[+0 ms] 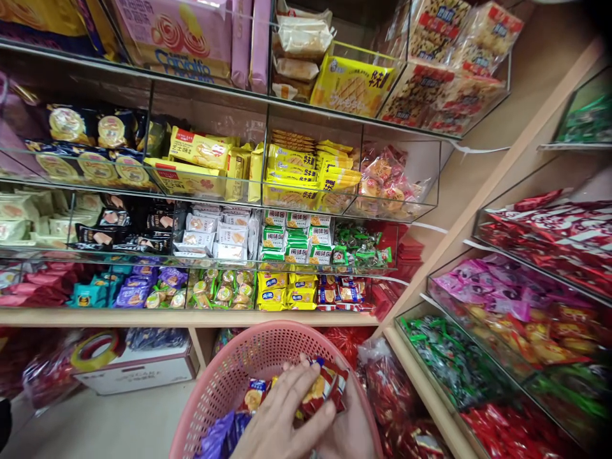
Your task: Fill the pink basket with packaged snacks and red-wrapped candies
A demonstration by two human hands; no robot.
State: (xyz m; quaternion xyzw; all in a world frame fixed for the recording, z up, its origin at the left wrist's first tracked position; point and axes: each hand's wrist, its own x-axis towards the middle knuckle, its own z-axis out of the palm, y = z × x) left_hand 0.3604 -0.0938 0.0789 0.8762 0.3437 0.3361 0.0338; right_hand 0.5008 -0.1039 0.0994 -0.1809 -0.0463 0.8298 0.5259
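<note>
The left hand (282, 417) is bare, long-fingered; the right hand (354, 417) (partly hidden) is bare too.

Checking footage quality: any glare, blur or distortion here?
All in the head view: bright glints on red-and-white wrappers at right; lower-right red packets look soft, the left hand clearer; top-right corner black; upper bins slant while the lower shelf board runs nearly level.
</note>
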